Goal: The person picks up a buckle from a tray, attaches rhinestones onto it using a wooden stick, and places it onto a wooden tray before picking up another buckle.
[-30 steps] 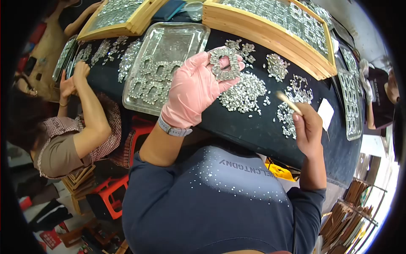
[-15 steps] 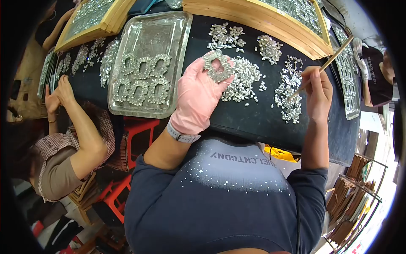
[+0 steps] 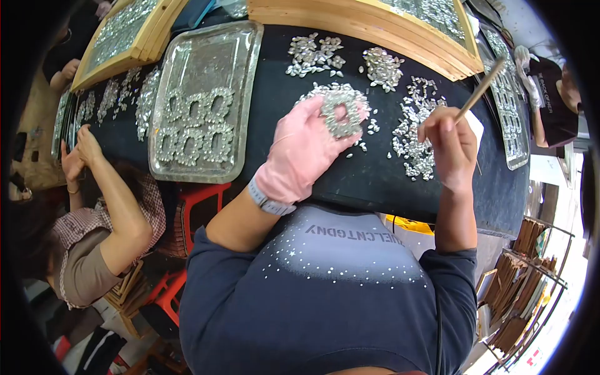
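My left hand (image 3: pixel 304 145), in a pink glove, holds up a rhinestone-covered ring-shaped piece (image 3: pixel 341 116) with an oblong hole in its middle. Behind the piece lies a heap of clear rhinestones (image 3: pixel 325 92), partly hidden by it. Closed around a thin wooden stick (image 3: pixel 480 92) is my bare right hand (image 3: pixel 451 140). The stick slants up and to the right; its lower end is hidden by my fingers. Just left of that hand are scattered rhinestones (image 3: pixel 417 140). On the left, a metal tray (image 3: pixel 203 56) carries several similar ring-shaped pieces (image 3: pixel 199 106) in two rows.
Wooden frames (image 3: pixel 369 28) filled with stones stand along the back, another (image 3: pixel 125 44) at the back left. A second tray (image 3: pixel 514 140) lies at the right edge. A co-worker's hands (image 3: pixel 83 150) are at the far left. Smaller stone piles (image 3: pixel 382 67) dot the black tabletop.
The ring-shaped piece has moved right and down in my left hand. My right hand with the stick has shifted left and slightly down. The view has swung, so the tray appears further left.
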A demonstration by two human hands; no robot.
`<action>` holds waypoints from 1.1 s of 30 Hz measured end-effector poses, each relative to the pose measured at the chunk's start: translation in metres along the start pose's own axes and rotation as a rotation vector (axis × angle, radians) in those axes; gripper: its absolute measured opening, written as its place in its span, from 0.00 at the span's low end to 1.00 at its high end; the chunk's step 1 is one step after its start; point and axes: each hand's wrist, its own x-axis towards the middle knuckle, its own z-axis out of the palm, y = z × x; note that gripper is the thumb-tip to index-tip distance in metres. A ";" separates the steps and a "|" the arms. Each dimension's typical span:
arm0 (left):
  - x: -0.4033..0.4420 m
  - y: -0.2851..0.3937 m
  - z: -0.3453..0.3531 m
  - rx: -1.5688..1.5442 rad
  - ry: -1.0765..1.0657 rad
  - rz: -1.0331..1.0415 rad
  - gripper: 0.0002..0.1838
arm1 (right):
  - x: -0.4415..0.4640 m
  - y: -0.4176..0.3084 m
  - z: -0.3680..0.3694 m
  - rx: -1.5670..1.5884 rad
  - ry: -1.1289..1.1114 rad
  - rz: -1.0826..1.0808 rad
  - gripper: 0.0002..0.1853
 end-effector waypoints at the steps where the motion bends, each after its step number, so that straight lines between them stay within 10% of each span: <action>1: -0.006 0.001 0.001 -0.009 -0.004 -0.013 0.17 | -0.005 -0.008 0.000 0.029 -0.090 0.022 0.16; 10: -0.023 -0.013 -0.001 0.035 -0.062 -0.135 0.24 | 0.000 -0.086 0.030 0.630 -0.914 -0.648 0.18; 33: -0.003 -0.015 -0.007 0.097 -0.168 -0.090 0.26 | -0.057 -0.122 -0.016 0.395 -0.685 -0.720 0.12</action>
